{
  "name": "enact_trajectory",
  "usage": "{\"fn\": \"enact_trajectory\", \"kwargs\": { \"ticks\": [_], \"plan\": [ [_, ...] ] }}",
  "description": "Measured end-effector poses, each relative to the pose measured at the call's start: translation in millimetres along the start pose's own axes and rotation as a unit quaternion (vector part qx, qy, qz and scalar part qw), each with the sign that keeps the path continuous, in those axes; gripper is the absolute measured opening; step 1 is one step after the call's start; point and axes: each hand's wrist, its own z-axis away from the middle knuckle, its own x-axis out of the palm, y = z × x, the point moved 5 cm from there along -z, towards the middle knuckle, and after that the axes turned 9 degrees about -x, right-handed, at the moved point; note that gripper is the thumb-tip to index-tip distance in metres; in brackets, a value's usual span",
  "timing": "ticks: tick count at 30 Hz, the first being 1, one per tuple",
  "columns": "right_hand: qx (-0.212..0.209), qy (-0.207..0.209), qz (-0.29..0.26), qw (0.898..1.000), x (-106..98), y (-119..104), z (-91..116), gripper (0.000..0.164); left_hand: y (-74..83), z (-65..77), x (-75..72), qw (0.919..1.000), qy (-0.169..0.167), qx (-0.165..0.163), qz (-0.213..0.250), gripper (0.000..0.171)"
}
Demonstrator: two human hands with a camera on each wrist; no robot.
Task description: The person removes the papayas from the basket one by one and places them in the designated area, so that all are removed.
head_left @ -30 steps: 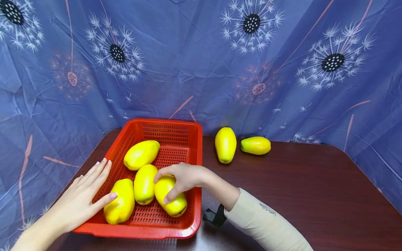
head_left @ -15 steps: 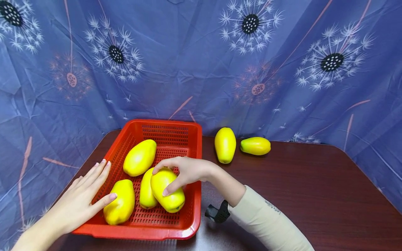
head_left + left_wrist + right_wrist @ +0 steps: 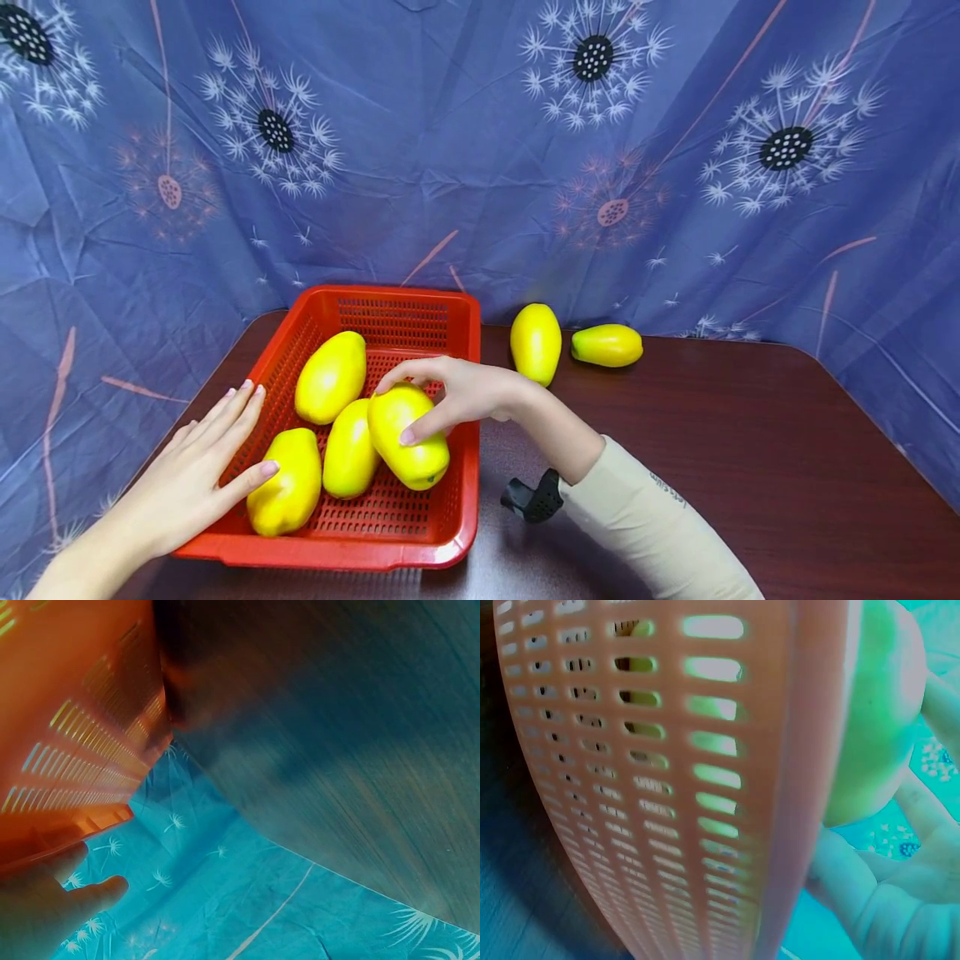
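My right hand [image 3: 468, 396] grips a yellow papaya [image 3: 401, 429] from above, thumb on its near side and fingers round its far side. It is inside the red basket [image 3: 352, 554], near the right wall. The right wrist view shows the held papaya [image 3: 874, 712] past the basket's slotted wall [image 3: 667, 817]. Just left of it lies a second papaya [image 3: 351, 450]. Another papaya [image 3: 330, 379] sits behind, and one more papaya [image 3: 285, 483] is at the front left. My left hand [image 3: 183, 475] rests on the basket's left rim, its fingers straight.
Two papayas, one upright papaya [image 3: 536, 342] and one sideways papaya [image 3: 607, 346], lie on the dark wooden table [image 3: 720, 442] right of the basket. Blue dandelion-print cloth [image 3: 450, 150] hangs behind. A black wrist mount [image 3: 534, 497] sits by my right sleeve.
My right hand has raised its papaya and moved it slightly back and right. The back papaya and the middle one have shifted and turned a little. My left hand stays put.
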Motion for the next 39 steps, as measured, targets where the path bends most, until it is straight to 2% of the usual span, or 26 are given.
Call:
{"fn": "enact_trajectory", "kwargs": {
  "ticks": [6,13,23,30,35,39],
  "plan": [
    [0.004,0.02,0.002,1.0,-8,-2,8,0.049,-1.3,-0.1,0.2,1.0,-0.001,-0.002,-0.002,0.083],
    [-0.013,0.037,0.043,0.998,-21,-8,19,0.051,-0.8,0.1,-0.4,1.0,0.002,0.002,0.002,0.082],
    [-0.025,0.059,0.027,0.998,-41,-12,40,0.054,0.6,1.4,-1.5,1.0,-0.003,-0.001,0.006,0.082],
    [0.004,0.084,-0.002,0.996,-56,-12,62,0.055,1.0,2.6,-4.5,1.0,-0.006,0.001,-0.001,0.082],
    [0.019,0.106,0.003,0.994,-72,-7,83,0.056,2.3,-1.2,-4.3,0.9998,-0.021,-0.006,-0.002,0.082],
    [0.014,0.124,0.019,0.992,-84,-3,98,0.057,2.6,-1.0,-3.5,0.9999,-0.016,-0.002,-0.002,0.081]
  ]
}}
